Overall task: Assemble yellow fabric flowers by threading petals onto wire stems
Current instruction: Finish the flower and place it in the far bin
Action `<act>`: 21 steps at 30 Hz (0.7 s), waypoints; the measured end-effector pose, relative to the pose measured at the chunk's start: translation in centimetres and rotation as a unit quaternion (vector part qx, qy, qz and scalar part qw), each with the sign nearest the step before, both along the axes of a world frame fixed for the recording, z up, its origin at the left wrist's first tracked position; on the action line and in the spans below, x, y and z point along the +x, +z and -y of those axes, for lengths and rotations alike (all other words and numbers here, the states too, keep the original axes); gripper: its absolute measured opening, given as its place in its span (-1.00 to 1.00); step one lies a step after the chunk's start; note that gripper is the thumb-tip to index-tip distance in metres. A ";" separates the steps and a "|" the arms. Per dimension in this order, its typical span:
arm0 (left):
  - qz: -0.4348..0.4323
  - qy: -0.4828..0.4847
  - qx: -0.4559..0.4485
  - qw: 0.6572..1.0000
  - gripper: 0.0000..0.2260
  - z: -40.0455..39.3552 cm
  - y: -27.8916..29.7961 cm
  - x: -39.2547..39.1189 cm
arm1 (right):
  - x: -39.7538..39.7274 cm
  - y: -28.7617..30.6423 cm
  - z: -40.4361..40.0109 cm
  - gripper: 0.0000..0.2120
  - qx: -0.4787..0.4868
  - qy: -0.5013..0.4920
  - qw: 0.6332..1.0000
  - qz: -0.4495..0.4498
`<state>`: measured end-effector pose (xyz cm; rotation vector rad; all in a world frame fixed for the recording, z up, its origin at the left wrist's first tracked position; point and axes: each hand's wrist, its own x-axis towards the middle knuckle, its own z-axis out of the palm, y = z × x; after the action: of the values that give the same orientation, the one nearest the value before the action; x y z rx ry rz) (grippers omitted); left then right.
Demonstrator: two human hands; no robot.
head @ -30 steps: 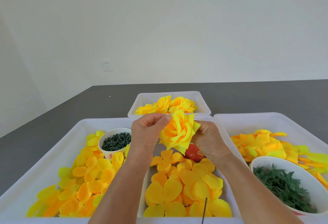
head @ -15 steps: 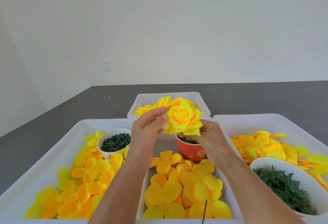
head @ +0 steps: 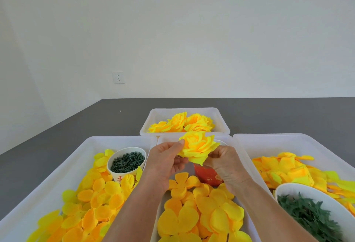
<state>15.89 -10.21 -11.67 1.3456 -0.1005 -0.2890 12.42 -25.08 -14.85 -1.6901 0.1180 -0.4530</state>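
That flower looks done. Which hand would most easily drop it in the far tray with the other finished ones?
Probably the right hand: it grips the flower from beneath, at its base, so it could likely carry it alone to the far tray. The left hand only pinches an outer petal.

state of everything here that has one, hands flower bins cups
left hand: pinching the flower's outer petals
right hand: gripping the flower from below
yellow flower: assembled, held in the air by both hands
far bin: holds finished flowers
white cup: upright, full of dark green pieces
red cup: upright, contents hidden
white bowl: holds green leaves
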 end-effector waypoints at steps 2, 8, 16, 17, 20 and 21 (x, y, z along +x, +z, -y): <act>0.007 0.003 -0.003 1.000 -0.86 0.0 0.0 0.0 | 0.0 -0.1 0.1 -0.90 -0.008 -0.004 1.000 -0.008; 0.028 0.025 -0.008 0.999 -0.81 0.1 0.2 0.0 | -0.3 0.3 0.0 -0.82 -0.038 -0.004 0.997 0.063; 0.014 0.005 -0.014 1.000 -0.75 0.1 0.4 -0.2 | 0.0 0.7 0.3 -0.67 -0.015 -0.047 0.992 0.120; 0.014 0.005 -0.015 1.000 -0.76 0.1 0.4 -0.2 | 0.0 0.8 0.3 -0.65 -0.004 -0.051 0.991 0.124; 0.018 0.001 -0.016 1.000 -0.77 0.2 0.3 -0.4 | 0.2 0.8 0.6 -0.66 0.021 -0.082 0.989 0.125; 0.018 -0.002 -0.015 1.000 -0.76 0.2 0.3 -0.4 | 0.3 0.7 0.7 -0.66 0.028 -0.095 0.988 0.122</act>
<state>15.45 -10.41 -11.36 1.3221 -0.1374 -0.2655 12.73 -25.77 -14.11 -1.5617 0.1108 -0.7893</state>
